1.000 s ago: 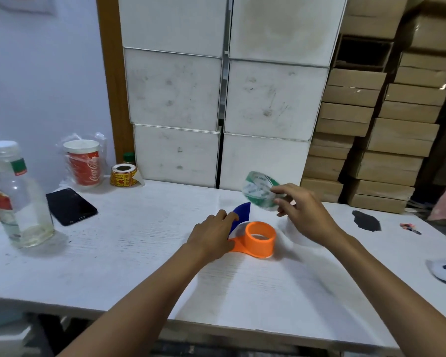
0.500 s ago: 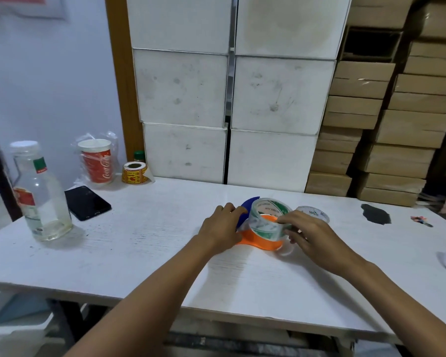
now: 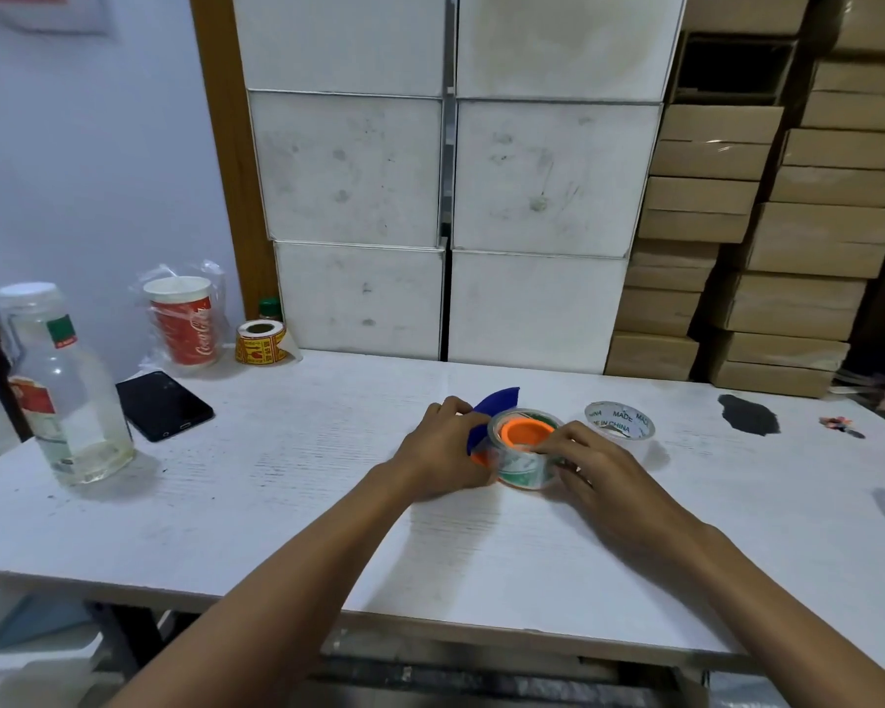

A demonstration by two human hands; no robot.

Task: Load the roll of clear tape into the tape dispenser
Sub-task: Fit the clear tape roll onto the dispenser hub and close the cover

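Both hands pinch: left hand (image 3: 443, 449) steadies orange-and-blue plastic tape dispenser (image 3: 496, 403) mid-table, right hand (image 3: 591, 465) grips light, stiff, slick clear tape roll (image 3: 524, 465) by its rim.

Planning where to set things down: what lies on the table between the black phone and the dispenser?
In the head view, only bare white tabletop lies between the black phone and the dispenser, up to the left hand holding it.

On the table (image 3: 277, 503), both hands grip the clear tape roll (image 3: 519, 465) seated around the dispenser's orange hub (image 3: 527, 432).
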